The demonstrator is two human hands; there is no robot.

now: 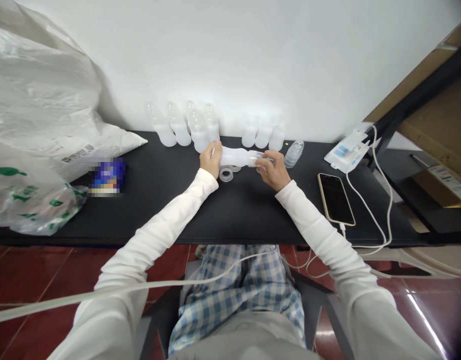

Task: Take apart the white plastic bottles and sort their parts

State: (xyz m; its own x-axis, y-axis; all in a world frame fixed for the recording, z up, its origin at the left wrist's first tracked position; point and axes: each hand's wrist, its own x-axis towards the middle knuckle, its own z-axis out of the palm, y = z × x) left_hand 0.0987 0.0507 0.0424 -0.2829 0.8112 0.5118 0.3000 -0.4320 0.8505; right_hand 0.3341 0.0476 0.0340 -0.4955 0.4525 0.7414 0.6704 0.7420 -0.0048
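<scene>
My left hand (211,159) is closed around the base of a milky-white baby bottle (234,156) that lies sideways above the table. At its neck, the fingers of my right hand (274,169) are closed on a clear cap (259,156); how far it sits on the neck cannot be made out. Translucent rings (226,174) lie on the table just below the bottle. Right of my right hand is a stack of clear caps (294,153) lying tilted.
Several capped bottles (197,130) stand by the wall at left, with 3 uncapped bottles (263,132) behind my right hand. Plastic bags (38,100) and a blue packet (109,176) are at left. A phone (336,199) on a cable and a white power strip (346,151) lie at right.
</scene>
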